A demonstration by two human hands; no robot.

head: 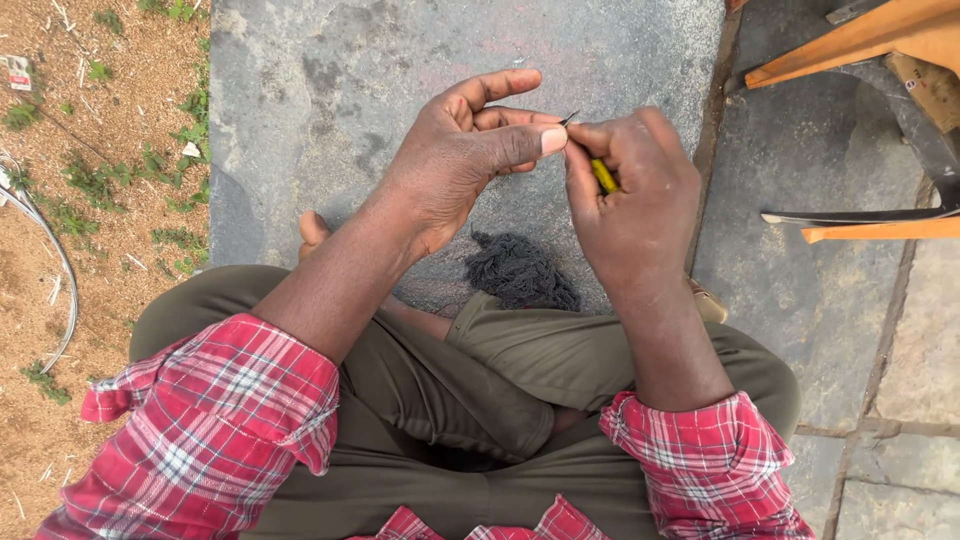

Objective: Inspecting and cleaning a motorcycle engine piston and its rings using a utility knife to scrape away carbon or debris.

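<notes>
2 hands: right hand [630, 195] grips yellow tool [603, 176], left hand [470, 150] pinches tip (grey stone slab [330, 80], outdoors).

I saw a grey stone slab [330, 90] carrying a dark bundle of thread [520, 270] near the crossed legs, with orange wooden chair legs [870, 230] far right.

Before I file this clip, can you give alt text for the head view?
Seated cross-legged on grey stone, a person holds a yellow-handled tool in the right hand, its thin metal tip pinched by the left hand. A dark thread clump lies by the knees.
</notes>
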